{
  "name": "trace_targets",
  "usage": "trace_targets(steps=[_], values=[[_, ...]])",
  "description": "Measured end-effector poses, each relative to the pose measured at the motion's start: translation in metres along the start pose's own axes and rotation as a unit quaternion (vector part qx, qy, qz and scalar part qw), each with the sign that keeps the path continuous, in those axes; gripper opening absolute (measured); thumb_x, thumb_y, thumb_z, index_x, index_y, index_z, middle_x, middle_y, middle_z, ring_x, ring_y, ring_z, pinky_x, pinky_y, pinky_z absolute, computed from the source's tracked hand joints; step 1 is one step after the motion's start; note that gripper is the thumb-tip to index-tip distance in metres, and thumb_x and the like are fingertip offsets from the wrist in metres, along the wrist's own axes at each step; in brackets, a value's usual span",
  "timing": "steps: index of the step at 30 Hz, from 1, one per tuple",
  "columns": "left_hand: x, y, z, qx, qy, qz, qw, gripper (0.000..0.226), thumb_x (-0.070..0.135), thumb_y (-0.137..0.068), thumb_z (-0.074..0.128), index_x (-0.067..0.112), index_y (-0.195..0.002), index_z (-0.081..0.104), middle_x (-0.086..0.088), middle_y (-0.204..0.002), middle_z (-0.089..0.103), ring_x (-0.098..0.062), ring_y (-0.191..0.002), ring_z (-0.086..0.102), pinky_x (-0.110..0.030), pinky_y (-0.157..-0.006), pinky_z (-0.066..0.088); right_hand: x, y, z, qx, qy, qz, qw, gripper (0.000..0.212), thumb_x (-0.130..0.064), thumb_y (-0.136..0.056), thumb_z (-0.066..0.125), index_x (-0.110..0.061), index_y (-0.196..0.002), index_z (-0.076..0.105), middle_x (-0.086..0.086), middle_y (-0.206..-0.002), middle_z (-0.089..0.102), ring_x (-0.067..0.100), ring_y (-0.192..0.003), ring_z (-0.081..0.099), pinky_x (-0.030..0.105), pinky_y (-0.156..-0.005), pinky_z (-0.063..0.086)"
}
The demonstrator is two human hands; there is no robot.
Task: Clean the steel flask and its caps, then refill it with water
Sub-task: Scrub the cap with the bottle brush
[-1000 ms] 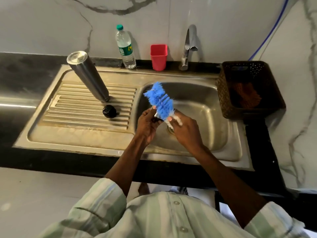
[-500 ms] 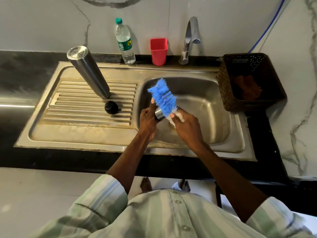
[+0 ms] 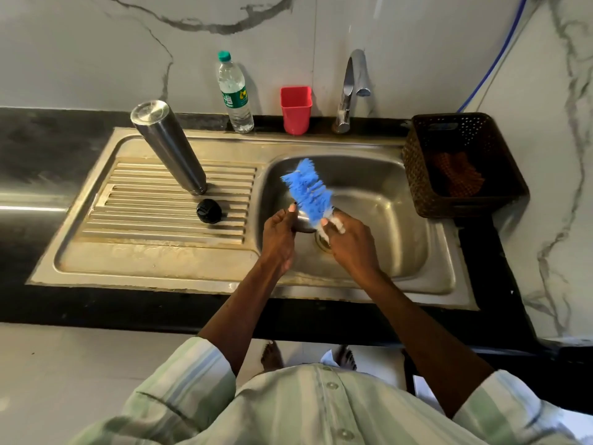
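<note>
While held over the sink basin, steel cap pinched in left hand grip, just left of right hand, which clamps the white handle of blue bottle brush. Brush long axis tilted up and away leftward, bristles touching cap; both forearms angled inward. Steel flask upside down on drainboard, black cap beside it, well left.
</note>
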State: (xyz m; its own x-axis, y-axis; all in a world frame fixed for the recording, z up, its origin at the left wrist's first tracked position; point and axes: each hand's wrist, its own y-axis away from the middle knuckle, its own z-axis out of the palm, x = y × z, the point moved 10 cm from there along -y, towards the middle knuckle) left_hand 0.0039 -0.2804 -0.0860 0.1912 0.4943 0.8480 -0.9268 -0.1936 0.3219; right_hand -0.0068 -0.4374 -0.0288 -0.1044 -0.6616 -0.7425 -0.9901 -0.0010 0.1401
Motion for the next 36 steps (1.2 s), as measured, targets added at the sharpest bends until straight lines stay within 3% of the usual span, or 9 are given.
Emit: trace_targets(steps=[2,5,13,19,22,27,31,34,36], values=[[0.002,-0.001,0.0,-0.005,-0.003,-0.005,1.0,0.02,0.004,-0.099,0.052,0.005,-0.091,0.07,-0.004,-0.083,0.075,-0.013,-0.079,0.071,-0.026,-0.079,0.057,-0.01,0.008,0.006,-0.024,0.034,-0.032,0.999,0.031,-0.044,-0.093,0.051,-0.039,-0.124,0.055,0.0,-0.105,0.071,0.026,-0.094,0.063,0.036,-0.08,0.05],[0.008,-0.001,0.002,-0.004,-0.028,0.02,0.999,0.018,0.006,-0.098,0.056,0.007,-0.087,0.07,-0.002,-0.079,0.074,-0.012,-0.078,0.069,-0.026,-0.079,0.055,0.003,-0.006,-0.005,0.01,-0.004,0.01,1.0,0.031,-0.044,-0.093,0.051,-0.037,-0.123,0.057,0.001,-0.11,0.07,0.028,-0.101,0.063,0.037,-0.083,0.05],[0.015,-0.001,0.001,-0.069,-0.112,0.038,0.991,0.014,0.015,-0.093,0.065,0.005,-0.084,0.07,-0.011,-0.082,0.071,-0.028,-0.083,0.062,-0.035,-0.081,0.049,0.009,-0.009,-0.009,0.0,0.037,0.013,0.999,0.03,-0.047,-0.091,0.05,-0.034,-0.117,0.058,0.002,-0.107,0.07,0.032,-0.099,0.062,0.035,-0.079,0.049],[0.036,0.004,0.011,-0.124,-0.246,0.082,0.958,0.017,0.009,-0.097,0.059,0.003,-0.104,0.073,0.008,-0.087,0.077,-0.003,-0.087,0.07,-0.014,-0.079,0.05,-0.003,-0.001,-0.005,-0.019,0.066,-0.039,0.997,0.035,-0.046,-0.092,0.049,-0.039,-0.126,0.054,0.001,-0.11,0.071,0.031,-0.1,0.062,0.039,-0.084,0.051],[0.04,0.004,0.016,-0.144,-0.288,0.095,0.942,0.019,0.011,-0.096,0.062,-0.001,-0.104,0.075,-0.003,-0.102,0.076,-0.01,-0.101,0.069,-0.019,-0.09,0.049,0.009,-0.016,-0.014,-0.002,0.03,0.005,1.0,0.03,-0.043,-0.092,0.051,-0.032,-0.119,0.059,0.002,-0.109,0.071,0.031,-0.101,0.063,0.041,-0.084,0.051],[0.047,0.003,0.01,-0.133,-0.278,0.107,0.945,0.023,0.007,-0.097,0.059,-0.006,-0.112,0.07,-0.011,-0.11,0.074,-0.005,-0.1,0.068,-0.014,-0.084,0.048,-0.005,-0.003,-0.005,-0.016,0.06,-0.041,0.997,0.033,-0.043,-0.094,0.051,-0.036,-0.125,0.058,0.004,-0.111,0.071,0.032,-0.101,0.062,0.039,-0.084,0.05],[0.047,0.007,0.016,-0.149,-0.281,0.118,0.941,0.023,0.009,-0.096,0.062,-0.004,-0.112,0.071,-0.011,-0.113,0.073,-0.018,-0.112,0.067,-0.017,-0.089,0.048,0.007,-0.017,-0.013,0.001,0.029,-0.006,1.0,0.028,-0.042,-0.094,0.051,-0.03,-0.117,0.062,0.001,-0.104,0.071,0.028,-0.097,0.064,0.039,-0.081,0.052],[0.052,0.006,0.01,-0.139,-0.264,0.115,0.947,0.026,0.008,-0.097,0.059,-0.003,-0.118,0.068,-0.01,-0.114,0.072,-0.014,-0.11,0.068,-0.02,-0.091,0.05,-0.006,-0.002,-0.003,-0.017,0.041,-0.048,0.998,0.031,-0.044,-0.093,0.051,-0.035,-0.121,0.059,0.001,-0.107,0.072,0.029,-0.097,0.063,0.039,-0.083,0.051],[0.051,0.007,0.012,-0.147,-0.271,0.117,0.944,0.027,0.011,-0.097,0.06,-0.003,-0.119,0.068,-0.011,-0.115,0.073,-0.017,-0.111,0.067,-0.025,-0.096,0.051,0.001,-0.009,-0.006,-0.007,0.015,-0.022,1.0,0.029,-0.042,-0.093,0.052,-0.031,-0.118,0.062,0.002,-0.107,0.072,0.029,-0.099,0.064,0.039,-0.083,0.051]])
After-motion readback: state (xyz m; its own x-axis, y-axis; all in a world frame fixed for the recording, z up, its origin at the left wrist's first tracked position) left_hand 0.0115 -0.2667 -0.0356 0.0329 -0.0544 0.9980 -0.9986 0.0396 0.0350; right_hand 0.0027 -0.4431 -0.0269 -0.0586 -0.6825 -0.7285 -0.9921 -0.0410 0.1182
